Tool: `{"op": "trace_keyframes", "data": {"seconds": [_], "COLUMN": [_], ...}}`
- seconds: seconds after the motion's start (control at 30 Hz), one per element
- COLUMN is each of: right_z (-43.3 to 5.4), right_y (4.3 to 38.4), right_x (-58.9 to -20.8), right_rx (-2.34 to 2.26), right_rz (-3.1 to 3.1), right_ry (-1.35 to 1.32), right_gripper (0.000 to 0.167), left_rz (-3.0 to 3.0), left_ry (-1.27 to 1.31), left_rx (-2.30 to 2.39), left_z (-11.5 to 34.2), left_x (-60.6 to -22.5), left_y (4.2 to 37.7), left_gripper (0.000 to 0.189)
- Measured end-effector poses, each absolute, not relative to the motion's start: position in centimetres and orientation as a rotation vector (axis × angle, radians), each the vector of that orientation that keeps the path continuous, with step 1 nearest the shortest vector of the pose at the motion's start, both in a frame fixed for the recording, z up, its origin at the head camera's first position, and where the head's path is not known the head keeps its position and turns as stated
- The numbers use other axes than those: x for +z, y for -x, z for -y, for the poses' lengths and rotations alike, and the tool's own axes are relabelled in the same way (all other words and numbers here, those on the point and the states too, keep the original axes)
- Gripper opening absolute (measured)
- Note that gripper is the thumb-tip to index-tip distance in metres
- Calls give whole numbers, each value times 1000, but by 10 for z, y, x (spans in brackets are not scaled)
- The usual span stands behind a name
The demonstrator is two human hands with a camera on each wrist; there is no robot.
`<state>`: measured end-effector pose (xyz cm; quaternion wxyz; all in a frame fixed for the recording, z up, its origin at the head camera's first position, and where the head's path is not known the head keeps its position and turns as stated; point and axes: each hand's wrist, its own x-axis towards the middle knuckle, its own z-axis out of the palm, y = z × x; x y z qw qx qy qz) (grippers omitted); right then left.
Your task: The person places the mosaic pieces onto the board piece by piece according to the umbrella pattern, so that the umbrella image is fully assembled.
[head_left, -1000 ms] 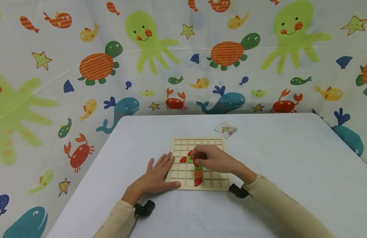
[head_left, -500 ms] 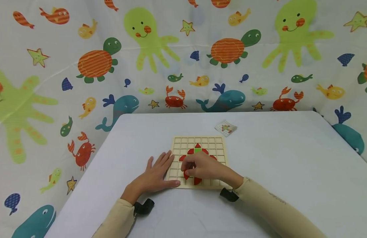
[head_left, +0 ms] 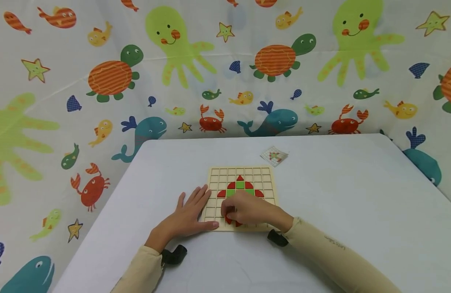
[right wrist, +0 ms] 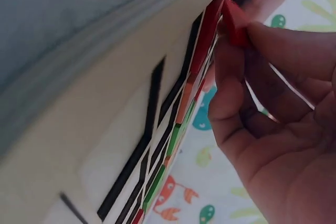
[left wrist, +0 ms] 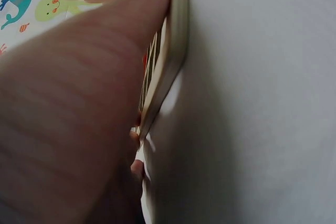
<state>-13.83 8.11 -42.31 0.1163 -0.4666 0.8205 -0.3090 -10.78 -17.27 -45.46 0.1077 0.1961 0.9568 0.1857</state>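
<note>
A gridded wooden board (head_left: 262, 173) lies on the white table. Red and green pieces fill several cells, among them a red triangle (head_left: 240, 178), a green square (head_left: 240, 185) and a red quarter-round piece (head_left: 259, 193). My right hand (head_left: 249, 207) pinches a red piece (right wrist: 238, 22) between thumb and fingers over the board's near-left part, beside another red piece set in the grid. Whether the pinched piece touches the board, I cannot tell. My left hand (head_left: 185, 217) rests along the left edge, fingers straight, thumb on the near-left corner. The right hand covers some cells.
A small card (head_left: 274, 156) printed with a coloured grid pattern lies behind the board's right corner. Black wrist cameras sit under the left wrist (head_left: 174, 255) and the right wrist (head_left: 277, 238). A sea-animal curtain (head_left: 196, 93) hangs behind the white table (head_left: 331, 175).
My right hand has moved from the board's middle to its near-left part with the red piece, uncovering upper pieces. It shifts only slightly in the last half second. My left hand stays put.
</note>
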Motion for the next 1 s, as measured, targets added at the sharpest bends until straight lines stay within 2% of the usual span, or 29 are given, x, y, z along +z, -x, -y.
{"op": "trace_keyframes", "data": {"seconds": [0.27,0.53,1.0], "right_z": [-79,-74,-75], "right_y": [138,132,133], "right_x": [-418,-420,-422], "right_rx": [-823,-747,-678], "right_rz": [-2422,-2502,-2492], "right_ry": [1379,1511,1574], "right_gripper": [17,21,14], "left_rz": [-2812,-2814,-2810], "left_ry": [-582,-602,-604], "left_rx": [554,562,567], "left_z": [174,176,177], "left_x": [-451,-451,-455], "left_y": [109,112,114], "left_gripper": [114,112,114]}}
